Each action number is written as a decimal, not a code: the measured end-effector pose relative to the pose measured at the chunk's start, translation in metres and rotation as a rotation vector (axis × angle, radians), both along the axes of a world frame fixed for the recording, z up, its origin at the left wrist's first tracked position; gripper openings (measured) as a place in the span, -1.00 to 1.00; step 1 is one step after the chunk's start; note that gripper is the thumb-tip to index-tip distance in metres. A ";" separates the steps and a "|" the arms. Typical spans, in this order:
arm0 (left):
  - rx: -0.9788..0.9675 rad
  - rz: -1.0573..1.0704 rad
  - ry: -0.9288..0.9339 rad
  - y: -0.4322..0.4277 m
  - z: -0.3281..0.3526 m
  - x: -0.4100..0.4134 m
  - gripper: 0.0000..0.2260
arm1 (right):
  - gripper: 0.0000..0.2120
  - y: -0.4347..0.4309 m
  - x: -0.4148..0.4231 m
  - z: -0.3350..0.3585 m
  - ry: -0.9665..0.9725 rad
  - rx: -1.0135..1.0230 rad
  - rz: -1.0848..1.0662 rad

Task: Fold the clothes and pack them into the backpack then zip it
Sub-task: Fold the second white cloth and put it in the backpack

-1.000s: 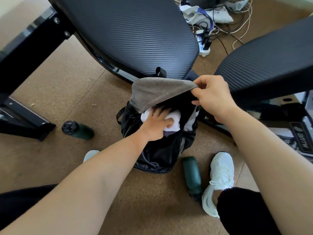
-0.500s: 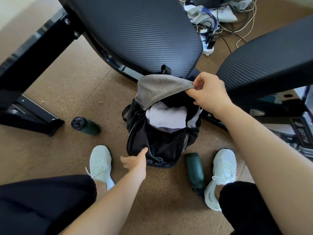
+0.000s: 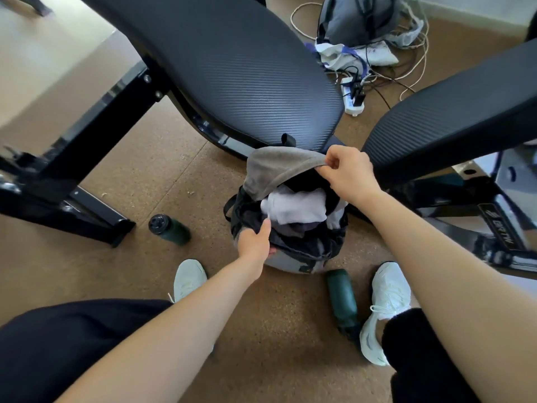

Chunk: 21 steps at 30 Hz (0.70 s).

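"BKTW" lettering (image 3: 500,234) on black bench frame (image 3: 476,216)

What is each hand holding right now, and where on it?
Right hand pinches the edge of the backpack's grey flap. Left hand grips the backpack by its front rim.

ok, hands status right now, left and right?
Left hand: grips the front rim of the backpack.
Right hand: pinches the edge of the grey flap, holding it up.
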<state>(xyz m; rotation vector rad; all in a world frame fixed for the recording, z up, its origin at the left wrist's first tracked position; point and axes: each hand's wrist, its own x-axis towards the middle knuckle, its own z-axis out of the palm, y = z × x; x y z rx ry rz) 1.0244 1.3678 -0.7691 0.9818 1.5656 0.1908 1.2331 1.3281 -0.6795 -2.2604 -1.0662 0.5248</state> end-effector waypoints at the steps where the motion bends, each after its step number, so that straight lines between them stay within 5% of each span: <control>1: 0.036 -0.029 0.002 0.004 0.015 0.002 -0.71 | -0.77 0.000 -0.002 0.003 0.002 0.033 -0.017; 10: 0.325 -0.080 -0.143 0.027 0.119 -0.002 -0.69 | -0.84 0.003 -0.009 0.037 0.047 0.399 -0.134; 15: 0.178 -0.099 0.009 0.015 0.102 -0.039 -0.72 | -0.74 0.002 -0.012 0.030 0.000 0.059 0.064; 21: 0.145 -0.053 -0.035 0.006 0.094 -0.041 -0.73 | -0.74 0.003 -0.026 0.033 -0.026 0.190 0.052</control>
